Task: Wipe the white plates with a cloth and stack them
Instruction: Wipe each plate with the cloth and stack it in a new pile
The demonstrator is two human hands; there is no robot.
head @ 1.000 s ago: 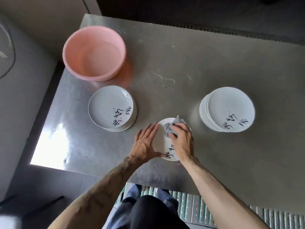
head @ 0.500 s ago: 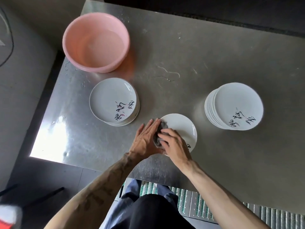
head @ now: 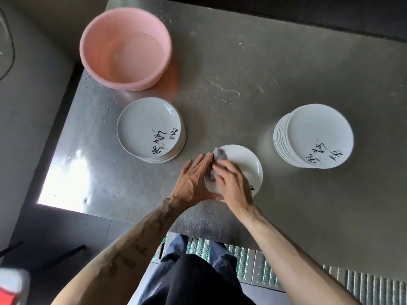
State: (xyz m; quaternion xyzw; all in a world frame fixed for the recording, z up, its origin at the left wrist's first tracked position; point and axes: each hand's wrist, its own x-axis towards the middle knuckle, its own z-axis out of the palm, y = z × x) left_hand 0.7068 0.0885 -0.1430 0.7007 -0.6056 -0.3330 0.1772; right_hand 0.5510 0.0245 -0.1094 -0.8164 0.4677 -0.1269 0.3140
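Right now the single white plate [head: 243, 159] lies flat on the steel surface [head: 253, 62], straight ahead of the person and under both hands. The bunched grey cloth [head: 220, 155] sits on the plate's left part. The right hand [head: 234, 187] covers it, fingers bent over the cloth and pressing it down. The left hand [head: 191, 179] is spread, its straight fingers along the plate's left rim and its thumb along the near edge, steadying it. Being round, the plate has no long axis. The shorter stack of plates [head: 147, 126] stands near, to the front left on the left hand's side. The taller stack [head: 317, 133] stands farther off to the right. A pink basin [head: 105, 29] sits beyond the shorter stack. Which stack receives wiped plates cannot be told.
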